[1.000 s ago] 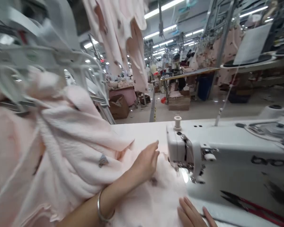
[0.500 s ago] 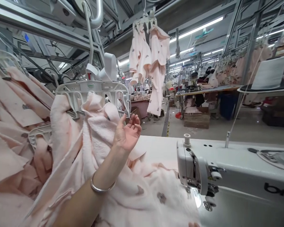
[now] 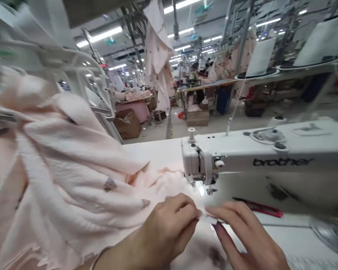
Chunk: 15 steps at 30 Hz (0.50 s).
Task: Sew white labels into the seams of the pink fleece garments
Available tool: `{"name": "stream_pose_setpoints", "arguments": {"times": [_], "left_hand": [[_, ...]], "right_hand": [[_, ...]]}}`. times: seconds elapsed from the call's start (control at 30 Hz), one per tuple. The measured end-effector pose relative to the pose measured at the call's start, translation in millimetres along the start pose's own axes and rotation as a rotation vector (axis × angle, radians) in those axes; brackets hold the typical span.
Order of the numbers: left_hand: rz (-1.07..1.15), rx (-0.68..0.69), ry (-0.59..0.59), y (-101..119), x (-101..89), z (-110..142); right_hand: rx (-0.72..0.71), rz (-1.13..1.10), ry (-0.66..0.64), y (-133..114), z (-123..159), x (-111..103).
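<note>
Pale pink fleece fabric with small grey prints hangs from a white clip hanger on the left and spreads over the sewing table. In front of the sewing machine's needle area, my left hand is closed in a pinch on the fabric's edge. Close to its right, my right hand holds the same edge between thumb and fingers, its fingertips slightly blurred. The white sewing machine stands just beyond both hands, its lamp lit. Fabric under the hands is partly hidden.
Thread snips with red handles lie on the machine bed, right of my right hand. White thread cones stand at the back right. Another pink garment hangs further back. Cardboard boxes sit on the floor.
My left hand has come down from beside the hanger to the fabric before the machine. My right hand has come into fuller view there. The view has swung right and down.
</note>
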<state>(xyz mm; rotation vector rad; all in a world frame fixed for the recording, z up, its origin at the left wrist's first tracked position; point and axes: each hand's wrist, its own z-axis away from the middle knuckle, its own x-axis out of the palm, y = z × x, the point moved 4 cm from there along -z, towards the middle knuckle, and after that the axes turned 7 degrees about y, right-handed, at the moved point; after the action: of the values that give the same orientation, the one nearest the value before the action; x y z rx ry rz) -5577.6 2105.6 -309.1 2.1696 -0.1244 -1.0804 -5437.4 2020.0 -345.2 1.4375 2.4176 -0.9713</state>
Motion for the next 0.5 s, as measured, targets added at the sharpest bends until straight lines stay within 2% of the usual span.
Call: {"name": "stream_pose_setpoints", "arguments": {"times": [0.03,0.07,0.17,0.2,0.27,0.3,0.37,0.43,0.5], "left_hand": [[0.044,-0.052,-0.037,-2.5,2.5,2.4],[0.141,-0.170,-0.082,-8.4,4.2,3.4],[0.600,-0.661,-0.285,-30.0,15.3,8.2],[0.754,-0.786,-0.342,-34.4,20.5,10.5],[0.970,-0.924,-0.384,-39.7,30.2,13.6],[1.011,-0.949,-0.358,-41.9,34.1,14.2],[0.983,-0.947,-0.264,-45.0,39.0,14.2],[0.871,-0.895,-0.146,-44.9,39.1,12.4],[0.741,-0.824,-0.057,-41.7,35.9,10.1]], "right_hand": [[-0.055,-0.031,-0.011,-2.1,-4.0,-2.4],[-0.092,-0.052,-0.021,-2.2,-5.0,-3.9],[-0.146,-0.102,-0.060,1.4,4.7,-4.2],[-0.156,-0.113,-0.077,2.0,9.6,-3.0],[-0.155,-0.121,-0.109,2.1,17.6,0.8],[-0.128,-0.121,-0.109,2.3,20.0,2.8],[0.039,-0.124,-0.059,6.6,21.0,5.4],[0.339,-0.195,-0.033,15.7,21.1,9.0],[0.660,-0.372,-0.119,23.2,23.7,16.9]]}}
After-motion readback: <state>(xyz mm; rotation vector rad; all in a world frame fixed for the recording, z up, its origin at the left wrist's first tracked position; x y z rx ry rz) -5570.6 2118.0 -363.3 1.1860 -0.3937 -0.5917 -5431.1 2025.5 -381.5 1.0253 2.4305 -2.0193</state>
